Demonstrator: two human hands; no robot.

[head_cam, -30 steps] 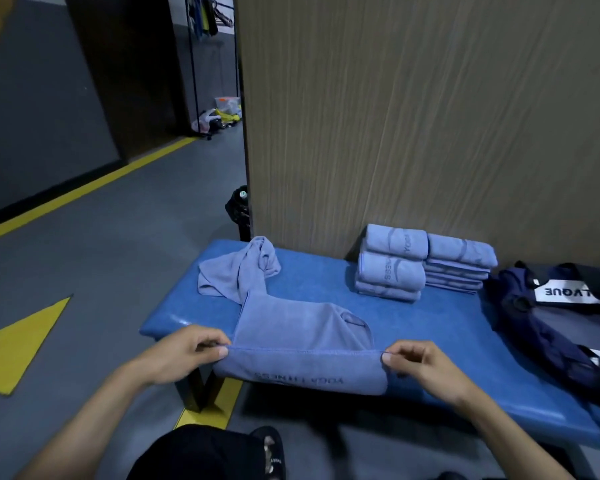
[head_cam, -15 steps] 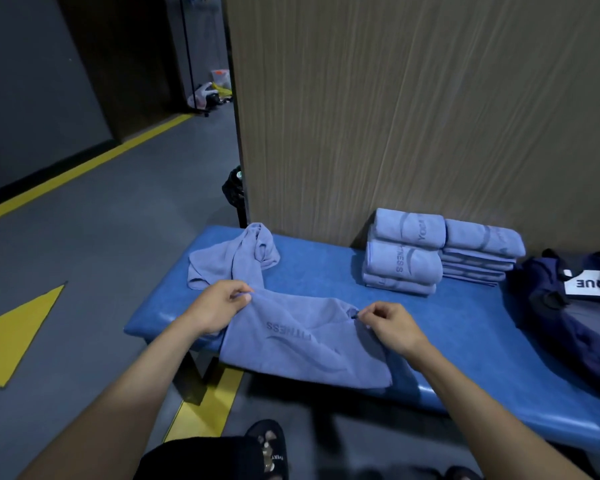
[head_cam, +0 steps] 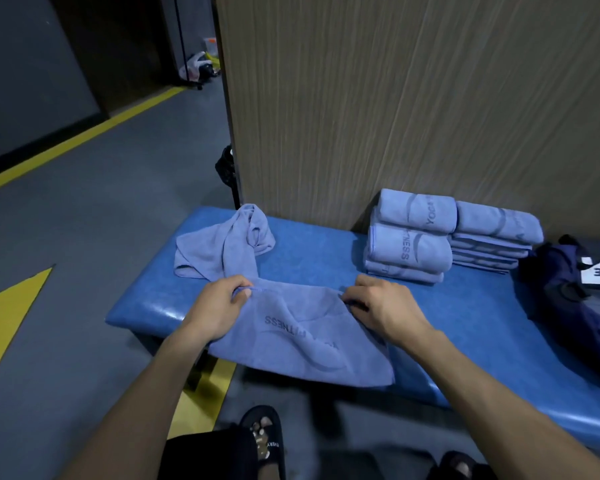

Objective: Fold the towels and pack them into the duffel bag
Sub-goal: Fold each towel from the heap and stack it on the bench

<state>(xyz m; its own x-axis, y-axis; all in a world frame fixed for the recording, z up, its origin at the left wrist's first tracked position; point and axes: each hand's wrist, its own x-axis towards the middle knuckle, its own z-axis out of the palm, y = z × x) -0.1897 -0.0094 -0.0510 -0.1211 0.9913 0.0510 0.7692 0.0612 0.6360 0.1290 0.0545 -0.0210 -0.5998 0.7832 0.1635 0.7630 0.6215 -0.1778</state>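
Observation:
A light-blue towel (head_cam: pixel 302 344) lies folded over on the blue padded bench (head_cam: pixel 465 327), its near end hanging past the front edge. My left hand (head_cam: pixel 219 306) pinches its far left corner and my right hand (head_cam: pixel 381 306) pinches its far right corner. The towel's other end (head_cam: pixel 229 240) lies crumpled at the back left. Two stacks of folded towels (head_cam: pixel 413 237) (head_cam: pixel 492 240) stand against the wall. The dark navy duffel bag (head_cam: pixel 568 292) sits at the bench's right end, partly cut off.
A wood-grain panel wall (head_cam: pixel 413 98) rises right behind the bench. Grey floor with yellow markings (head_cam: pixel 11 313) spreads to the left. My sandalled feet (head_cam: pixel 264 441) are below the bench's front edge. Bags (head_cam: pixel 201 64) lie far back in the corridor.
Both hands carried the towel's near edge up and away over the bench, folding it over. Since half a second ago they have stayed at the far corners, almost still.

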